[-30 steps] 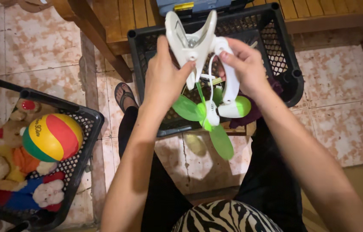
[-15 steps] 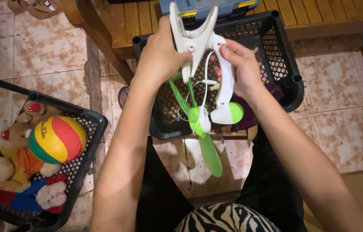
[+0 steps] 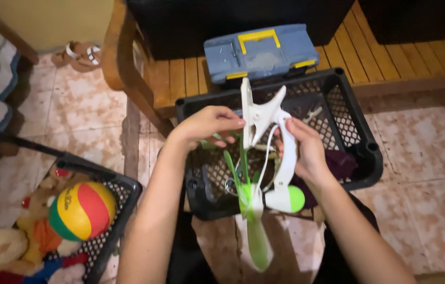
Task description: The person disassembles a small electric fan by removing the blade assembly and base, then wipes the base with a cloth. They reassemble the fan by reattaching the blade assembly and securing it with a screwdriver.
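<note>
I hold a small white clip-on fan [image 3: 264,123] with green blades [image 3: 251,210] and a white cord over a black plastic crate [image 3: 354,115]. My left hand [image 3: 206,123] grips the clip end from the left. My right hand [image 3: 304,150] closes around the white arm on the right side. The fan hangs down with its green hub and blades below my hands.
A blue and yellow toolbox [image 3: 259,52] sits on a wooden bench [image 3: 191,79] behind the crate. At lower left a second black basket [image 3: 122,192] holds a striped ball [image 3: 82,210] and plush toys [image 3: 1,250]. Sandals [image 3: 77,55] lie on the tiled floor.
The view has tilted so the crate and my hands sit lower in frame, showing the toolbox. The fan's blades have swung to hang straighter down.
</note>
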